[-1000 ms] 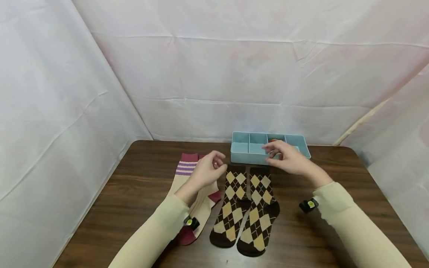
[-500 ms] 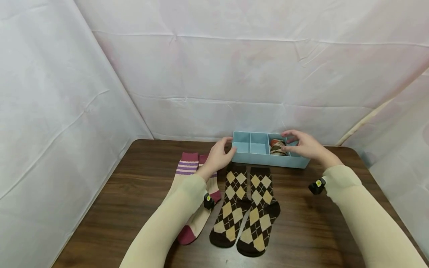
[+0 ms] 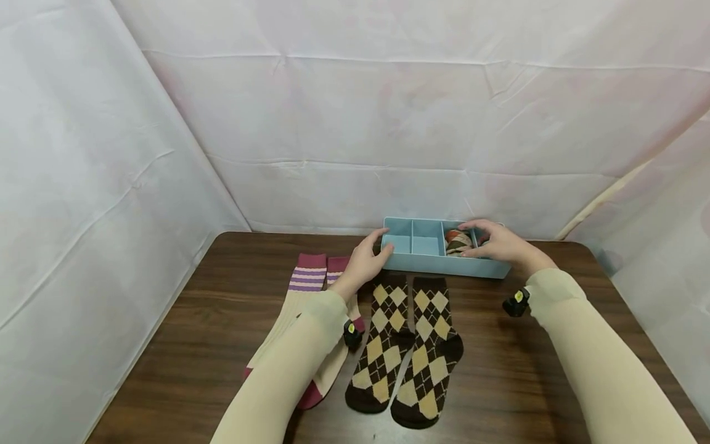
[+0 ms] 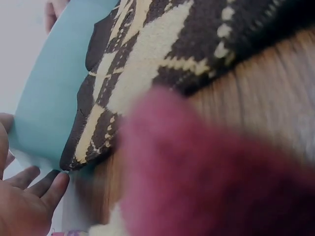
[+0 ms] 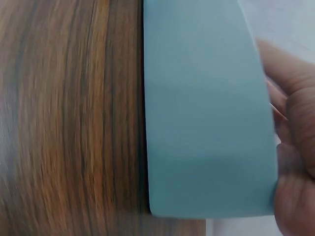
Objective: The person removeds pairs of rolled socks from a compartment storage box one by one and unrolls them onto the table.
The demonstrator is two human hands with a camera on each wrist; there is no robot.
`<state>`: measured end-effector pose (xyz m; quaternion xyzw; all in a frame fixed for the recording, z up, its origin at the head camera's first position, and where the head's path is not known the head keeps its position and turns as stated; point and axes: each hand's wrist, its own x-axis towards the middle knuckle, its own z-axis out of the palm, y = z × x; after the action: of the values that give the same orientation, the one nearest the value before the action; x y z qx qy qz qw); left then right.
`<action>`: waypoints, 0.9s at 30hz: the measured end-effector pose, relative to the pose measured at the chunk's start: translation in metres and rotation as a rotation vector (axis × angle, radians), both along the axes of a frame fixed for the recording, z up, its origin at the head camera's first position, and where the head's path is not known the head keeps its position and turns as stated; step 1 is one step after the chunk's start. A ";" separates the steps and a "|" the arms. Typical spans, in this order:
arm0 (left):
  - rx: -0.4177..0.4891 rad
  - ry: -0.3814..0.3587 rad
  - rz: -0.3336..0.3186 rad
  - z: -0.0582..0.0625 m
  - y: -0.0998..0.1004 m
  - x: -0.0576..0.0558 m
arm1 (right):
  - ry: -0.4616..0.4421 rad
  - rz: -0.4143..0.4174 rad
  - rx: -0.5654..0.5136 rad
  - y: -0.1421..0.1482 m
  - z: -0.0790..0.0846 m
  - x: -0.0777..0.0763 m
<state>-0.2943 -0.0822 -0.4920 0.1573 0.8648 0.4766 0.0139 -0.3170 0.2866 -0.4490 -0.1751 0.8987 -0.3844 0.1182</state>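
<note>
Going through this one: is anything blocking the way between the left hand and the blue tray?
Nothing visible is. The left hand is right at the left end of the blue tray; the argyle socks lie in front of the tray, outside that gap.

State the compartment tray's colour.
The tray is pale blue, seen best in the head view.

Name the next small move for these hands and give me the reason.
Probably move the left hand from the left end of the tray toward the argyle socks: they lie flat just in front, while a rolled bundle already sits inside and the two leftmost compartments look empty.
</note>
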 end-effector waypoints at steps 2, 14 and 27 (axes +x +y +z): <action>0.013 -0.008 0.003 0.000 -0.001 0.000 | -0.021 0.009 -0.019 0.000 0.000 -0.001; 0.014 -0.023 0.026 -0.002 -0.002 -0.001 | 0.066 0.077 0.109 -0.007 -0.001 -0.008; 0.008 -0.010 0.028 -0.001 0.000 -0.003 | 0.072 0.085 0.122 -0.011 -0.003 -0.012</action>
<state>-0.2971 -0.0823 -0.4928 0.1425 0.8651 0.4808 0.0110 -0.3293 0.2753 -0.4520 -0.2193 0.9158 -0.3171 0.1124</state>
